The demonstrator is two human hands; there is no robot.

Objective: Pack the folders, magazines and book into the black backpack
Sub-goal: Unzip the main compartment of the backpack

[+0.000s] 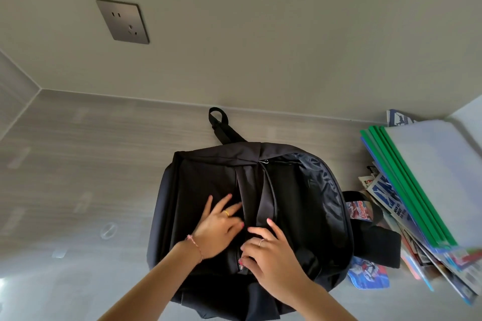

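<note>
Backpack (208, 190), black, flat on table (78, 164), middle of frame. Left hand (219, 227) lower middle, fingers spread flat, pressing bag front. Right hand (271, 255) just beside, fingers curled, pinching at zip line. Main pocket open, right side. Folders (427, 180) on magazines (391, 203), far right.

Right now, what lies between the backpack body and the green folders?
In the head view, magazines and the backpack's black strap lie between the backpack and the green folders.

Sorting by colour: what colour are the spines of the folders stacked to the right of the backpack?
Green, on the folders; seen in the head view.
</note>
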